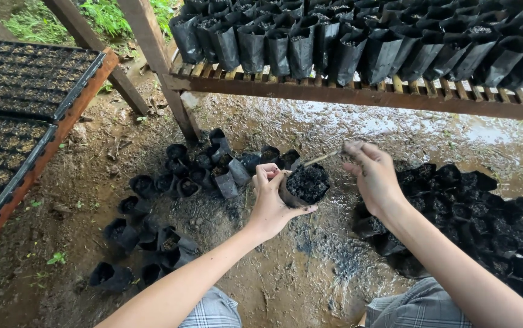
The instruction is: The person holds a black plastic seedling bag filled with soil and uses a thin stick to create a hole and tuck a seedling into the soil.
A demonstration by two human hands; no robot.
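Soil-filled black grow bag (306, 185), upright, thin stick (322, 158), perhaps wooden

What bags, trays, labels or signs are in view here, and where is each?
Soil-filled black plastic grow bag: left hand.
Thin wooden stick: right hand.
Upright black bags: wooden bench.
Loose black bags: muddy ground.
Black seedling trays: left.
No labels or signs.

wet muddy ground (310, 267), puddle glare toward far right. slatted wooden bench (358, 91) across top, slanted wooden posts (158, 61) beneath its left end. second wooden bench (61, 130) at left carrying black seedling trays (24, 79). grass (109, 15) beyond. soft daylight.
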